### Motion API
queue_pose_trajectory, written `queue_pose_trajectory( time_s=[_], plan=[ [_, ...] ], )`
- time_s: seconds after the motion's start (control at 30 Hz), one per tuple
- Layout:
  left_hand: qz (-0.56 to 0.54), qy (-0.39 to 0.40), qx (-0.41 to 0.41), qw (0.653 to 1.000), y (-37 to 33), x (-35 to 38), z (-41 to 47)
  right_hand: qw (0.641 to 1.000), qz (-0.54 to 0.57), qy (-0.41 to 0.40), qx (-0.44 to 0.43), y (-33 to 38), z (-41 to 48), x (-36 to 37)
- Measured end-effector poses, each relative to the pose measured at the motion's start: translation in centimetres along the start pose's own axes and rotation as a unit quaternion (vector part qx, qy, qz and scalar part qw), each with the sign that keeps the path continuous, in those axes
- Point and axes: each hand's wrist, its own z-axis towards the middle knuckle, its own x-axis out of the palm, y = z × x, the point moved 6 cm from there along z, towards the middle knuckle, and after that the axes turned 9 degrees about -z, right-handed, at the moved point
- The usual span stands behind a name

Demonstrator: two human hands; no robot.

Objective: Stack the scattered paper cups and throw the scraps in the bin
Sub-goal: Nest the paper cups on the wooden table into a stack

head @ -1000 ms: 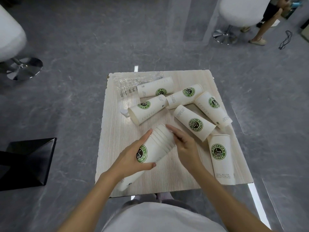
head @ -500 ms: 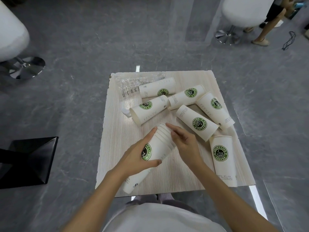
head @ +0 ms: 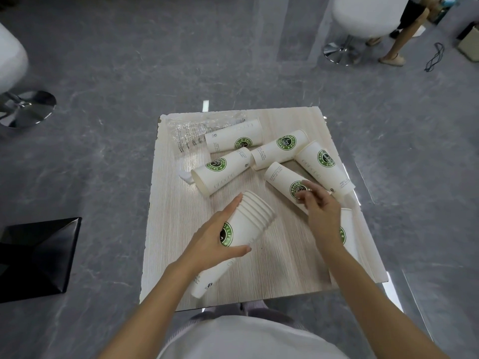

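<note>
Clasping cup stack (head: 248, 224) in left grip (head: 215, 237).
Hovering right grip (head: 320, 206), released, just right of the stack, over lying cup (head: 281, 180).

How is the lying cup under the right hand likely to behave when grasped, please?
Lying on its side, the cup would probably roll if nudged. Being paper, it is likely light and may dent under a hard squeeze.

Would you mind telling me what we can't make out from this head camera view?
Head view only:
Stack of cups: count unclear; rims blur together, and the left hand covers its middle.
Right hand: motion blur hides whether it touches the lying cup beneath.
Near-right cup: mostly hidden by the right forearm.
Black object: cut off by the left edge.
</note>
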Motion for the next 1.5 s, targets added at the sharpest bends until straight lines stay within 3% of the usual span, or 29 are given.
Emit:
queue_pose_trajectory(
  time_s=[0.17, 0.33, 0.63, 0.97, 1.3, 1.5],
  plan=[
    [-0.015, 0.014, -0.008, 1.0, 0.2, 0.3, 0.1, 0.99, -0.078, -0.104, 0.061, -2.9, 2.1, -4.4],
    [-0.025, 0.032, -0.012, 0.999, 0.2, 0.8, 0.4, 0.98, -0.148, -0.064, 0.113, -4.2, 2.8, -3.9],
    [-0.027, 0.025, -0.02, 0.999, 0.5, 0.1, 0.3, 0.973, -0.205, -0.012, 0.105, -4.8, 3.4, -0.5],
    [-0.028, 0.01, -0.028, 0.999, 1.4, -0.9, -0.2, 0.984, -0.081, -0.043, 0.152, -6.4, 2.5, 0.9],
    [-0.008, 0.006, -0.026, 1.0, 2.5, -2.4, -0.4, 0.999, -0.012, -0.027, 0.038, -2.1, 0.6, 0.0],
    [-0.003, 0.011, -0.02, 1.0, 2.4, -3.1, -0.6, 0.998, 0.019, 0.027, -0.045, 0.9, 0.8, -0.3]
  ],
)
